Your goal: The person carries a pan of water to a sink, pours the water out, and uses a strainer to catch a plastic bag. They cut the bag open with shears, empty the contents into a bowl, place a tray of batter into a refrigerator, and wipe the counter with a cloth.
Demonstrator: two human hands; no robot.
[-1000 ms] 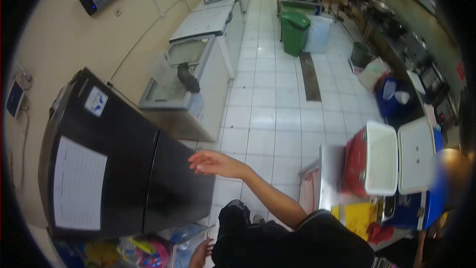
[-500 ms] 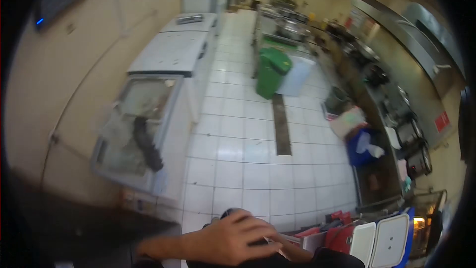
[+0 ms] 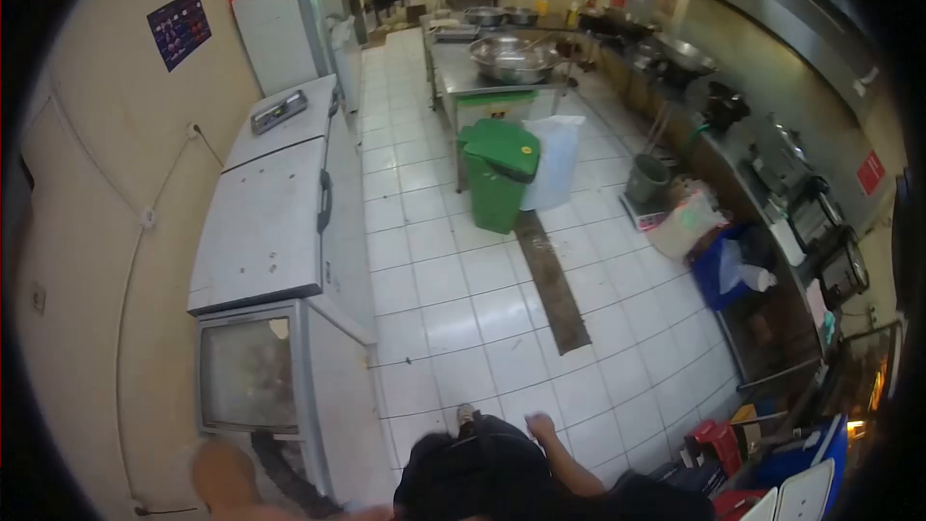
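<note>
Left hand (image 3: pixel 224 479), lower left: a blur, apart or together cannot be told. Beside it, a dark, long, soft-looking bundle (image 3: pixel 285 475) lies on the grey-framed, glass-topped freezer (image 3: pixel 338 388); its lower end runs behind the arm. Pale, indistinct contents behind the glass. Right hand (image 3: pixel 542 425): small, over the white tiled floor (image 3: pixel 447 318), nearest the wearer's dark clothing (image 3: pixel 468 473); finger spacing unclear.

White chest freezer (image 3: pixel 262 222): lid down, inside hidden, surface flecked; a flat metallic tray-like item (image 3: pixel 280 112) on top. Green plastic bin (image 3: pixel 497 183): lid down, contents hidden. Wide, shiny metal bowl (image 3: pixel 513 60) on the steel desk (image 3: pixel 449 66); a long utensil in it. Round grey bucket (image 3: pixel 647 177) stands on a scale, interior dim. Blue crate (image 3: pixel 716 275): crumpled whitish plastic in it. Red box (image 3: pixel 741 504), lower right, cut off by the frame.
</note>
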